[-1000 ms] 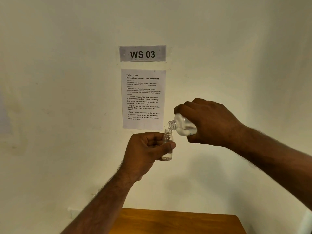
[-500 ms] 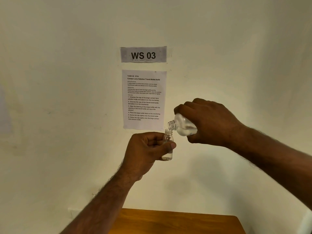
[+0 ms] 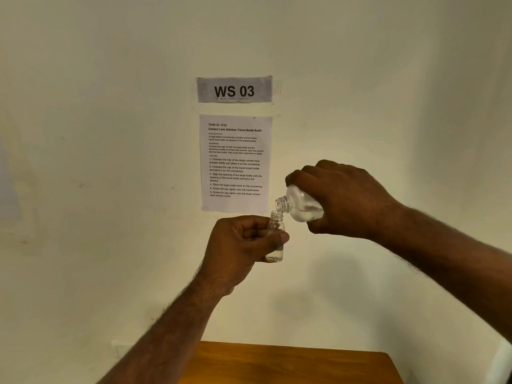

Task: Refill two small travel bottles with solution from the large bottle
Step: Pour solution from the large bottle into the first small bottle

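The left hand [image 3: 238,245] holds a small travel bottle [image 3: 275,236] upright in the air in front of the wall [image 3: 110,162], well above the counter [image 3: 291,364]. Its fingers [image 3: 249,225] are curled round the bottle's body and the thumb lies across the front, so only the neck at the top and the base at the bottom show clear of the hand. The small bottle is transparent, its cap is off, and a shallow layer of clear liquid sits in its base.

The right hand [image 3: 346,200] grasps the large bottle [image 3: 300,206] from above, fingers wrapped over its body. This bottle is tipped well over, with its threaded open mouth pointing left and slightly down, just above and beside the open neck of the small bottle; the two openings are very near, and whether they touch cannot be told. Clear liquid lies along the lower side of the large bottle. No stream between the mouths can be made out.

Behind the hands, a printed instruction sheet [image 3: 235,162] is stuck to the wall, with a sign reading "WS 03" [image 3: 234,90] just above it. Only the wooden top of the counter shows, at the bottom edge of the view
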`<action>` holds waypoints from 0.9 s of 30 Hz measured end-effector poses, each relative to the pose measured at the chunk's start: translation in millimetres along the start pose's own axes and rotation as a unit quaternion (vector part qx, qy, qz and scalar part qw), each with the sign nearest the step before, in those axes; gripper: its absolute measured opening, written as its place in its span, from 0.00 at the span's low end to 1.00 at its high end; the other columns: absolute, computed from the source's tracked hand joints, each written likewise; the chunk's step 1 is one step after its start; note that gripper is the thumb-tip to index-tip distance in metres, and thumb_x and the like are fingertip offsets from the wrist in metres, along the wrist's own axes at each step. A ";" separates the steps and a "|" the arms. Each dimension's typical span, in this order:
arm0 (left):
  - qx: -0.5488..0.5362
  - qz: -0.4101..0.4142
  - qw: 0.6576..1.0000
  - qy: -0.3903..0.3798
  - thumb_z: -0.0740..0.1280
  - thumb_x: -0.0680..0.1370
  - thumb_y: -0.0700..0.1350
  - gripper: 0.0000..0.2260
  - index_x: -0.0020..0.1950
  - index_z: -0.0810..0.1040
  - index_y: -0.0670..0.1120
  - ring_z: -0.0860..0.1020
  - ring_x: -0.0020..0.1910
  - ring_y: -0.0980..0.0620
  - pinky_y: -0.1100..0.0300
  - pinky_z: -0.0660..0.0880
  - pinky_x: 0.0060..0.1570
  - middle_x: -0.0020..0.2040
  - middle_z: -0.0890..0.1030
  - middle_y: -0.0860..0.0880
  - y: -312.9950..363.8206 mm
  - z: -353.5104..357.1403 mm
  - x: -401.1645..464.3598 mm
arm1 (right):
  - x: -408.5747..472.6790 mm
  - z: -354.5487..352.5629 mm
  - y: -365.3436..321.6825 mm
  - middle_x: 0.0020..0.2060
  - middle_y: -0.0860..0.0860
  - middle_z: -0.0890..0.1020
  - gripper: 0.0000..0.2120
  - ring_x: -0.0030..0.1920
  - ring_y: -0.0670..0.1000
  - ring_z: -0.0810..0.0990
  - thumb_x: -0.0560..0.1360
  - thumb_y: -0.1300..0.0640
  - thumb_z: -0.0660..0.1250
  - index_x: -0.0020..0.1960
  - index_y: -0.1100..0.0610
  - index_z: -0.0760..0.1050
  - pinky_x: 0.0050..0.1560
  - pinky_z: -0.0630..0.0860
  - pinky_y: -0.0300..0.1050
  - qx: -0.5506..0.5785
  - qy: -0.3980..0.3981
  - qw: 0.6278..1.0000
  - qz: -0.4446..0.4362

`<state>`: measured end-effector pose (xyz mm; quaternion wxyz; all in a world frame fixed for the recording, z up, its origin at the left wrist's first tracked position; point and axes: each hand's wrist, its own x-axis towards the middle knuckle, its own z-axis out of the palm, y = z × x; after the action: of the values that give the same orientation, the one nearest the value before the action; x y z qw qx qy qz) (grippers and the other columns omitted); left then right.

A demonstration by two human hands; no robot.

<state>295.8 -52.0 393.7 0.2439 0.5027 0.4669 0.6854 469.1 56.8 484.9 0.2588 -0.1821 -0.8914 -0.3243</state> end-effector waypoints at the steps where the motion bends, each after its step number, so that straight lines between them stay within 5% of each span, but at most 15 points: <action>1: 0.000 0.000 1.000 0.000 0.77 0.70 0.34 0.07 0.48 0.87 0.40 0.85 0.38 0.46 0.47 0.85 0.39 0.40 0.87 0.39 -0.1 0.1 0.1 | 0.1 0.0 0.2 0.46 0.42 0.79 0.29 0.44 0.51 0.76 0.60 0.49 0.73 0.61 0.46 0.71 0.37 0.68 0.42 0.000 0.001 1.000 0.000; 27: 0.005 0.008 1.000 -0.004 0.77 0.71 0.34 0.08 0.50 0.86 0.36 0.85 0.36 0.49 0.53 0.83 0.36 0.39 0.86 0.40 -1.9 -1.3 -0.2 | 0.0 1.9 -1.1 0.45 0.44 0.79 0.29 0.42 0.52 0.76 0.59 0.51 0.74 0.59 0.47 0.72 0.37 0.66 0.42 0.014 0.017 1.000 -0.003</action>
<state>294.4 -51.8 391.9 0.2377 0.5107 0.4650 0.6830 467.9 57.3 483.1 0.2754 -0.1702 -0.8920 -0.3154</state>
